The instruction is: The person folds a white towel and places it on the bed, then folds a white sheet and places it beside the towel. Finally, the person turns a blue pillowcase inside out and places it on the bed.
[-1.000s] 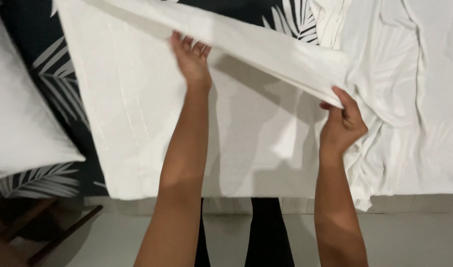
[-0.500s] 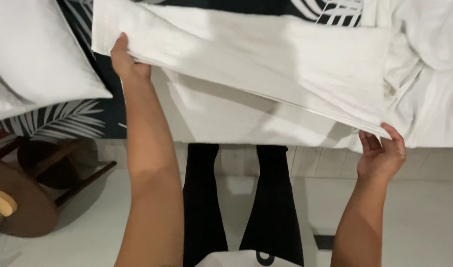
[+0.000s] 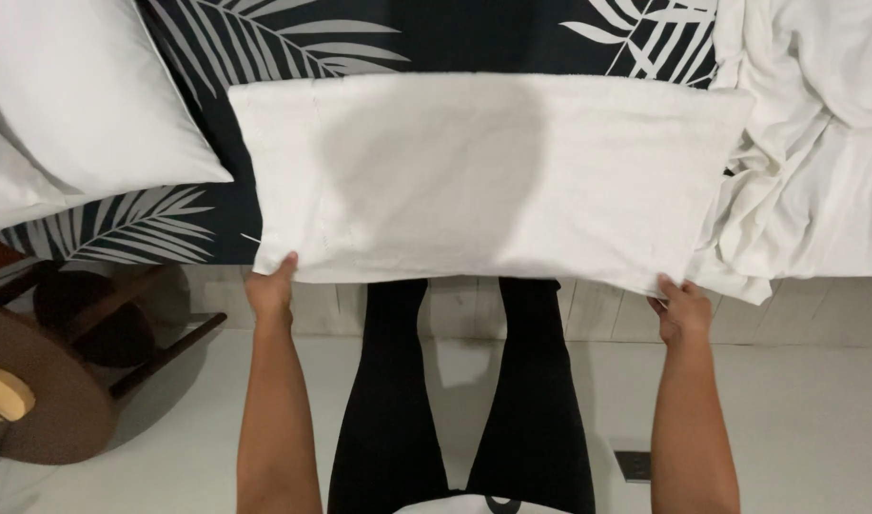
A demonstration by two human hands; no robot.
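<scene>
A white folded cloth [image 3: 483, 176], like a pillowcase or towel, lies stretched flat across the near edge of a bed. My left hand [image 3: 270, 290] pinches its near left corner. My right hand [image 3: 683, 306] pinches its near right corner. The cloth's near edge hangs slightly past the bed edge, above my black-clad legs [image 3: 460, 400].
The bed has a dark cover with a white palm-leaf print [image 3: 407, 38]. A white pillow [image 3: 69, 109] lies at the left. Crumpled white sheets [image 3: 816, 143] are piled at the right. A round brown wooden side table [image 3: 36, 400] stands on the pale floor at the lower left.
Both hands have drawn the upper layer of the cloth down toward me, closing the fold. The cloth now lies flat and doubled, with my hands at its near corners.
</scene>
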